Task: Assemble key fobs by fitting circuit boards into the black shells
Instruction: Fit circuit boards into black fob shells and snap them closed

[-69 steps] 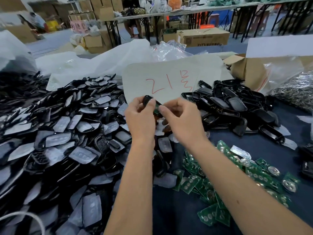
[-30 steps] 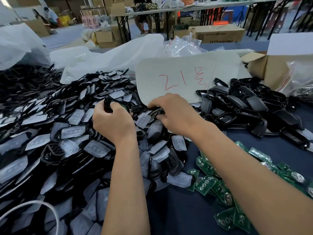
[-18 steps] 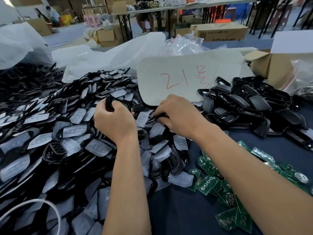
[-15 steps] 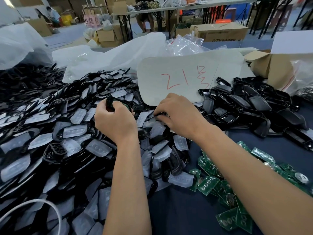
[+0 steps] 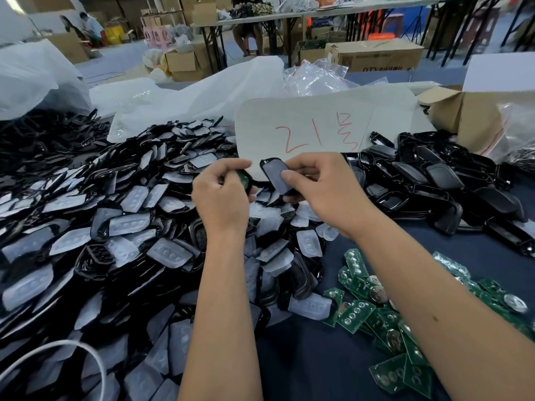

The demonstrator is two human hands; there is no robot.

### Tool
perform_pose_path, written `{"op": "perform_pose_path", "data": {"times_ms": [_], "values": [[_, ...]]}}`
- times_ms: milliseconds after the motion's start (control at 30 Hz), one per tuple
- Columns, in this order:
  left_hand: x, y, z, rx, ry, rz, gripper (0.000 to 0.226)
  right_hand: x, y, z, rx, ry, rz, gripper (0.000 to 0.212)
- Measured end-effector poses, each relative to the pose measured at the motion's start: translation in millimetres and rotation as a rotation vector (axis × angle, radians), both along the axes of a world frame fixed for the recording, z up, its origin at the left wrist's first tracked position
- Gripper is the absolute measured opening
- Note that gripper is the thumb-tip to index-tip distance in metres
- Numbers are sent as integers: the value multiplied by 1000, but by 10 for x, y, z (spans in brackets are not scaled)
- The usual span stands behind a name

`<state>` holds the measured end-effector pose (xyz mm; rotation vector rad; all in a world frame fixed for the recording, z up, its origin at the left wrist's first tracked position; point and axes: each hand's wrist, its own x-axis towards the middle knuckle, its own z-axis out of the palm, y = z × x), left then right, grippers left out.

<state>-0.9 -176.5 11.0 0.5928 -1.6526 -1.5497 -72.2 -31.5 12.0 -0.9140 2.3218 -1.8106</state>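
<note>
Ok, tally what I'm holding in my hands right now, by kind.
Shells: 2, left shell in the left hand, right shell in the right hand
Boards: 1, green board showing in the left shell
Total: 3

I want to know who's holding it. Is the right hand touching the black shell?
Touching. The head view shows the right hand pinching the black shell, its thumb lying across the shell's face.

Assembly workshop, heaped black shells (image 5: 86, 227), cardboard boxes (image 5: 376, 55), trestle tables (image 5: 260, 20)
</note>
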Motion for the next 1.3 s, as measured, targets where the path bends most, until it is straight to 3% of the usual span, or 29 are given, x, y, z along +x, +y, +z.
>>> {"op": "perform_pose_path", "data": {"times_ms": [200, 300, 633, 767, 967, 1033, 1100, 1233, 1300], "values": [[-118, 407, 37, 106, -102, -509, 27, 57, 565, -127, -71, -113, -26, 12], [-174, 633, -11, 44, -143, -662, 26, 56, 866, -153, -78, -154, -60, 11], [-275, 1005, -140, -40, -322, -682, 24, 55, 1304, -188, -53, -192, -173, 15], [-271, 1097, -157, -79, -381, -695, 24, 73, 1343, -230, -169, -232, -173, 28], [-281, 1102, -63, 350, -290, -799, 9, 76, 1459, -159, -357, -339, 100, 24], [-259, 1062, -30, 470, -315, -861, 13, 69, 1486, -146, -276, -224, 109, 41], [-243, 1041, -29, 536, -346, -888, 25, 63, 1499, -152, -118, 17, 33, 46], [-239, 1023, -37, 562, -378, -903, 11, 54, 1507, -184, -57, 125, -50, 27], [-255, 1021, -58, 482, -408, -878, 24, 46, 1489, -199, -89, 120, -92, 17]]}}
